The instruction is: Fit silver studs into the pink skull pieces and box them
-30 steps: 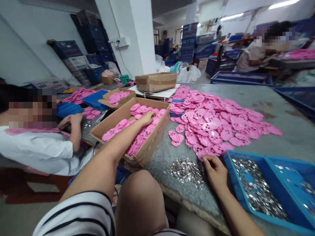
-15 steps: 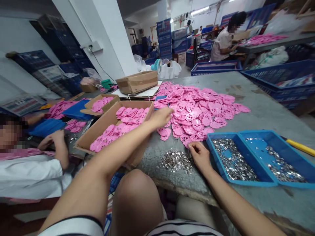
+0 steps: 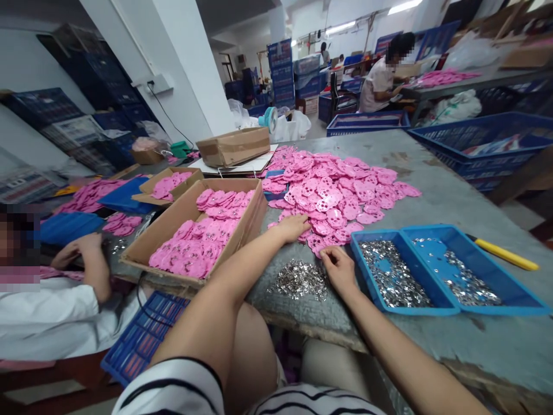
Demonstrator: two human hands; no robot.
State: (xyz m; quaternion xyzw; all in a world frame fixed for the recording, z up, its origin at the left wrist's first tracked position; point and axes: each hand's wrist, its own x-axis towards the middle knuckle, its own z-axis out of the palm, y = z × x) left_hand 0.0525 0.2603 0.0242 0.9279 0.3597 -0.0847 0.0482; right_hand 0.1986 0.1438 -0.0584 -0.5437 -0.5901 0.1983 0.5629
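Neither hand grips anything. Left hand (image 3: 295,226) lies palm down, fingers loosely spread, on the near edge of the heap of flat pink plastic pieces (image 3: 341,187) spread over the middle of the grey stone-like table (image 3: 449,196). Right hand (image 3: 339,268) rests just beside it, fingers curled against the table, fingertips touching the nearest pink pieces; whether a small part is pinched between them cannot be told.

Containers:
- Open brown cardboard box (image 3: 170,222), at the table's left edge, holds rows of the same pink pieces.
- Blue plastic two-compartment tray (image 3: 449,308), near the front edge to the right of the right hand, holds small silver metal parts in both compartments; the left one is fuller.
- Loose pile of silver metal parts (image 3: 302,279) lies on the bare table between the two forearms, close to the front edge.
- Closed cardboard box (image 3: 235,146) sits toward the far left corner.

Bare table extends right of the heap to the far right edge. Yellow-handled tool (image 3: 503,252) lies beyond the tray.
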